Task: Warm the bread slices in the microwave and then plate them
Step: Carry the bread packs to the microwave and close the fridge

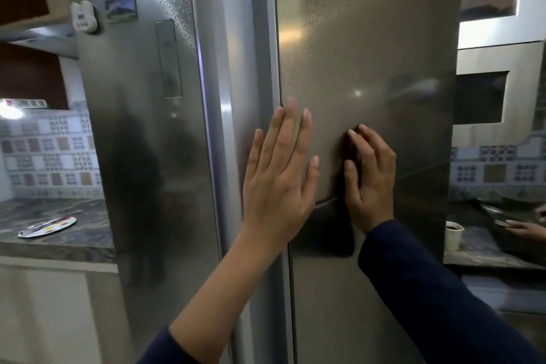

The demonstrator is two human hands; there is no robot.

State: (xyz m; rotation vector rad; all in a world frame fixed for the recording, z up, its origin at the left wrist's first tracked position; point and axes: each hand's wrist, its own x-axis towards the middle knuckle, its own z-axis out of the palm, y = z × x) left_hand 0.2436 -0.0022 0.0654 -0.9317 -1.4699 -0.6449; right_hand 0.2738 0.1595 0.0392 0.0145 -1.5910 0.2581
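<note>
Head view. We are finding no bread slices here and no microwave we can be sure of. Where the bread is lying we cannot tell; we are guessing it may be behind the fridge door (369, 53).

Both hands are resting on that door, near the seam between its upper and lower panels.
- The left hand (280, 174) is lying flat across the door's left edge, fingers straight and pressing the steel. Its grip is open and holding nothing.
- The right hand (369, 177) is touching the panel with slightly bent fingertips. Its grip is likewise open, with nothing in it.

Handling, as judgement: the door is looking stiff, heavy and smooth, so flat palms will likely be slipping. No handle is showing, so the left edge is the probable hold. The bread, once out, should be light, soft and easily squashed, so we are advising a loose hold at the crusts.

A plate (47, 226) is lying on the left worktop (74, 242), and a cup (453, 235) is standing to the right.
</note>
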